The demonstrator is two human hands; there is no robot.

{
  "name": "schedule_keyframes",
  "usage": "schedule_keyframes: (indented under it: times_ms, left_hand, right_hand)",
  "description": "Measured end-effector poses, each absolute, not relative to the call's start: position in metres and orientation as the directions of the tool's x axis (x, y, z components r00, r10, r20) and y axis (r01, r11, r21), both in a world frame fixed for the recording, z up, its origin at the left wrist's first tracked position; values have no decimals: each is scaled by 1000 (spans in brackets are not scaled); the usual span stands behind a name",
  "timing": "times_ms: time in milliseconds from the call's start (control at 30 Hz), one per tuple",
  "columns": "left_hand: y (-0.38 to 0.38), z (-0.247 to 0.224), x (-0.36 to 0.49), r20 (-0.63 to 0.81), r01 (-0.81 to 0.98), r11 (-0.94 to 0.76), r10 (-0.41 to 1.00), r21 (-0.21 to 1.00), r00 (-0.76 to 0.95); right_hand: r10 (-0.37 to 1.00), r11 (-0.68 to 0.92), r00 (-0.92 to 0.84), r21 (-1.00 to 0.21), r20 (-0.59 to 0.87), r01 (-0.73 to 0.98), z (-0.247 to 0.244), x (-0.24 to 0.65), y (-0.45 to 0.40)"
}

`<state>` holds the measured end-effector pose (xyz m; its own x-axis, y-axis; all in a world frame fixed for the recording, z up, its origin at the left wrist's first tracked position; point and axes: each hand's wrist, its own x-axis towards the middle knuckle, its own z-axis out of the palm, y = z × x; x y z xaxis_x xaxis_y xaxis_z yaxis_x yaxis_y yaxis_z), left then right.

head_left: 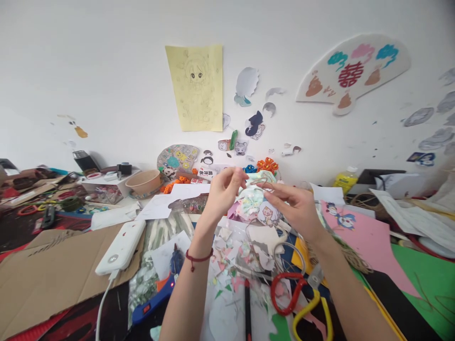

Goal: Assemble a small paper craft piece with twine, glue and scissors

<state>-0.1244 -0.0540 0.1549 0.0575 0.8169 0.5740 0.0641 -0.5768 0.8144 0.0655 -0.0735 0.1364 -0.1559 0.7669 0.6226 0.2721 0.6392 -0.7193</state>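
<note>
Brown thin strand point(259, 182) is at the pinched fingertips of the right hand point(297, 204); left hand point(226, 190), with fingers bent together, maybe also holds it, I cannot tell; paper scraps point(227, 255) lie below both hands

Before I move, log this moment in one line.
left hand: raised, grip unclear; right hand: raised, near thin brown strand; nearby: paper scraps, blue glue gun
</note>
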Motion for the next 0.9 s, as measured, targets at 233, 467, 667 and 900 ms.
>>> schedule_keyframes:
  times_ms: [233,467,667,900]
  left_hand:
    - [-86,171,-119,573,333,-557,817,761,58]
    - [-93,175,-129,415,238,-494,854,836,315]
    - [-91,170,-126,689,761,-507,716,404,111]
    - [-78,168,-124,548,480,-490,836,728,22]
  right_hand:
    - [627,733,-153,-512,764,448,132,62,-72]
    - [635,710,-131,-509,761,486,131,65,-69]
    - [814,577,-141,-760,563,299,136,69,-69]
    - [820,461,-457,-870,343,174,137,73,-62]
